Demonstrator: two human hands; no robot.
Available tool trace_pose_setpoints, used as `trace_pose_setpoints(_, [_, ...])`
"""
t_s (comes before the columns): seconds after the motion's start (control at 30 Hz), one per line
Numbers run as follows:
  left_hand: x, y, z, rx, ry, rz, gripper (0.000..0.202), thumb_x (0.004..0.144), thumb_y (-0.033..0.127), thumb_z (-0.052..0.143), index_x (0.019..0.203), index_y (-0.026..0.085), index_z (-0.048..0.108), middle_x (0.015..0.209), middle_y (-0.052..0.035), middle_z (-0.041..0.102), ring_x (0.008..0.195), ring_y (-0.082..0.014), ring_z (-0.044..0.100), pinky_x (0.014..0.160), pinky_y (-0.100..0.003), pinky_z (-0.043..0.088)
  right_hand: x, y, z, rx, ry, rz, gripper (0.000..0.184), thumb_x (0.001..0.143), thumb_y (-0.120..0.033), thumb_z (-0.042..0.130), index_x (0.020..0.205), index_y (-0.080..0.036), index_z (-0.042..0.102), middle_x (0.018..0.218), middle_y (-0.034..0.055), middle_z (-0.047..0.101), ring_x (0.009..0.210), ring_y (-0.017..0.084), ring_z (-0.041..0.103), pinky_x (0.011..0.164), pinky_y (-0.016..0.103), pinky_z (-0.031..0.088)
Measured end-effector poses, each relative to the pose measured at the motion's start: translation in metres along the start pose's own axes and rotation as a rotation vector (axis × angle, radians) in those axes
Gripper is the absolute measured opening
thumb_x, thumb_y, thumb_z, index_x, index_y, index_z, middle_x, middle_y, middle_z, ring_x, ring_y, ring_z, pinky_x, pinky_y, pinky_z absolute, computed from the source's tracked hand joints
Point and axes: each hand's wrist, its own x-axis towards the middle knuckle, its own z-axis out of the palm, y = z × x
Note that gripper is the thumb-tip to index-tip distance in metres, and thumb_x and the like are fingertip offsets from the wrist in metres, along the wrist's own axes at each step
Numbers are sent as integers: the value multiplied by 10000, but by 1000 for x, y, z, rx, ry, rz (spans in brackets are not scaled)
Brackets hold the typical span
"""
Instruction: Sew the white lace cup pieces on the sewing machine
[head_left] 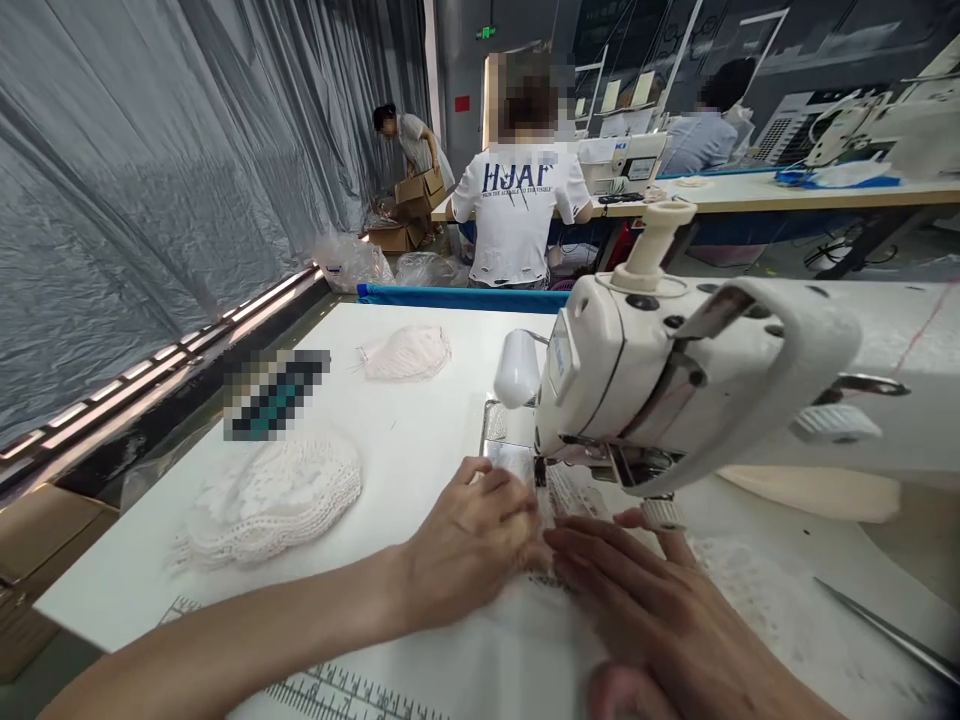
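My left hand is beside the needle area of a white sewing machine, its fingers curled and pinched together at the edge of a whitish lace piece. Most of that lace is hidden under the machine head and my hands. My right hand lies over the lace just right of the needle area, fingers stretched out and fairly flat; it is slightly blurred. More pale lace spreads on the table to the right of this hand.
A stack of white lace pieces and a pale pink piece lie on the white table. Tweezers rest at the right. Printed rulers mark the front. A person sits beyond the table; cardboard boxes stand behind.
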Motion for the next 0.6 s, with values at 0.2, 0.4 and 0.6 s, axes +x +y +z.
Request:
trace_pose_setpoints(0.2, [-23, 22, 0, -33, 30, -2, 340, 833, 460, 564, 925, 133, 586, 910, -52, 614, 851, -185, 560, 879, -395, 352, 0, -17, 1, 117, 17, 69, 283, 957, -111, 335, 863, -162, 598, 845, 35, 693, 754, 141, 612, 803, 347, 374])
trace_pose_setpoints(0.4, [-8, 12, 19, 132, 237, -46, 176, 838, 40, 442, 768, 139, 570, 608, 24, 559, 550, -101, 484, 690, -303, 363, 0, -14, 8, 103, 81, 159, 141, 893, -67, 428, 881, -154, 539, 634, 0, 593, 559, 127, 497, 663, 306, 388])
trace_pose_setpoints(0.6, [-11, 16, 18, 158, 197, -48, 107, 869, 170, 545, 773, 174, 591, 707, 31, 594, 643, -107, 534, 713, -310, 362, -2, -16, 10, 127, 32, 211, 174, 909, -108, 406, 875, -187, 558, 725, 14, 624, 662, 148, 547, 743, 328, 353])
